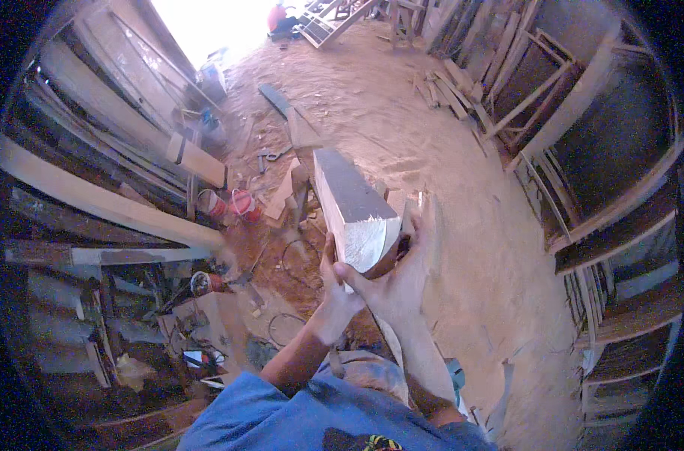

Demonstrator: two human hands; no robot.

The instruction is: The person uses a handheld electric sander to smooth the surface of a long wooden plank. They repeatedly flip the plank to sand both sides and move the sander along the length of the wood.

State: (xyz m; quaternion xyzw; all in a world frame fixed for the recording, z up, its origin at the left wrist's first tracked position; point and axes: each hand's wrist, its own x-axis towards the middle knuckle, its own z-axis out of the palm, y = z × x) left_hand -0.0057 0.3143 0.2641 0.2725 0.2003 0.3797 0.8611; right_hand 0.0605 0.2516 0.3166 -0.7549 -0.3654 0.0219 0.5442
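A long wooden block (pixel 351 188) with a dark upper face and a pale, rough-cut end is held up in front of me, pointing away. My left hand (pixel 338 289) is closed on its near end from the left and below. From the right, my right hand (pixel 398 282) wraps round the same end, its thumb crossing toward my left hand. The end face shows a curved edge along its lower right. The underside of the block is hidden by my hands.
Two red buckets (pixel 244 204) stand on the floor to the left, near a stack of long boards (pixel 101 199). Hand tools (pixel 264 159) lie beyond them. Wooden frames (pixel 533 113) and planks lean along the right wall. A person in red (pixel 280 19) is at the bright far opening.
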